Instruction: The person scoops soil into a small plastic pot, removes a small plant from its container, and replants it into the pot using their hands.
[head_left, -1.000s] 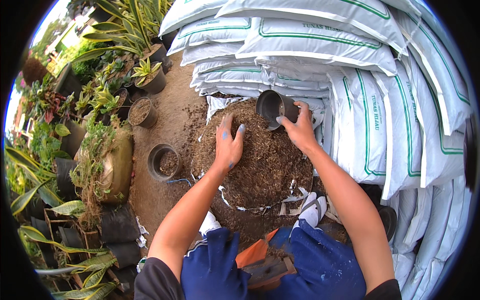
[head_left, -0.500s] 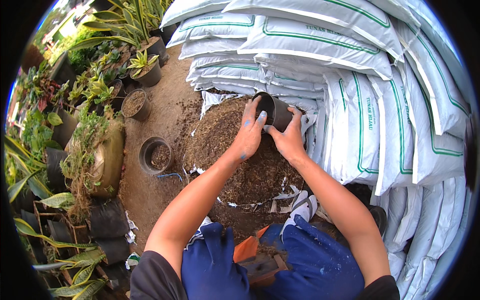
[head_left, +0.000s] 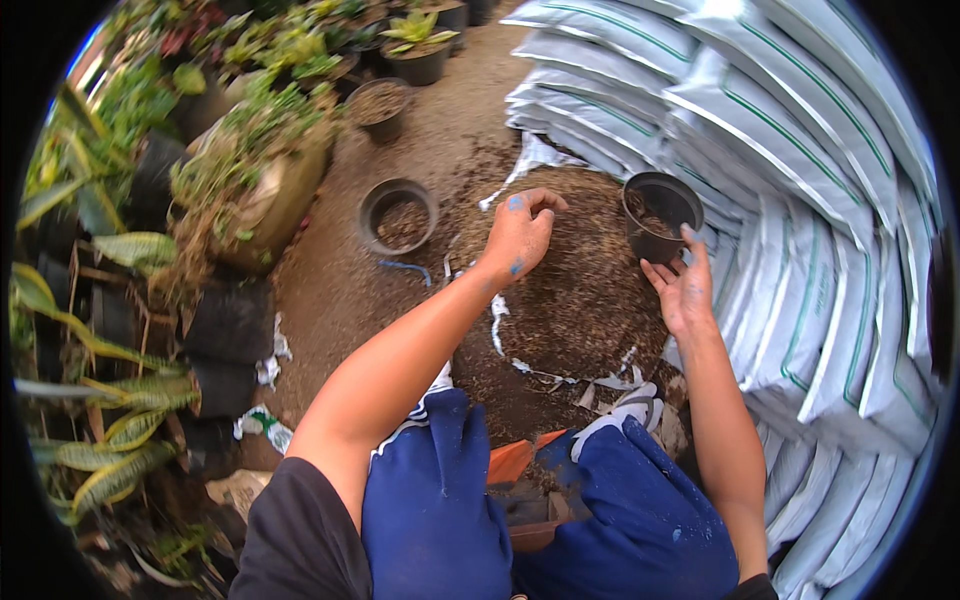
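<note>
My right hand [head_left: 688,292] holds a small black plant pot [head_left: 655,238] by its side and underside, over the right edge of a mound of brown soil mix [head_left: 575,300]. The pot's mouth tilts toward me and shows some dark soil inside. Above the mound's left part is my left hand [head_left: 520,236], apart from the pot, with its fingers curled in. Its palm is hidden, so whether anything lies in it I cannot make out. Torn white sacking [head_left: 500,325] rings the mound.
A wider dark pot [head_left: 428,222] with soil stands left of the mound, a blue string [head_left: 408,268] beside it. White sacks with green lines [head_left: 800,150] are stacked high along the right. Potted plants [head_left: 130,250] and a plant-covered tan sack [head_left: 285,205] line the left.
My left hand has let go of the pot and moved away from it, its fingers curling. My right hand now holds the pot alone, farther right. The view has shifted too.
</note>
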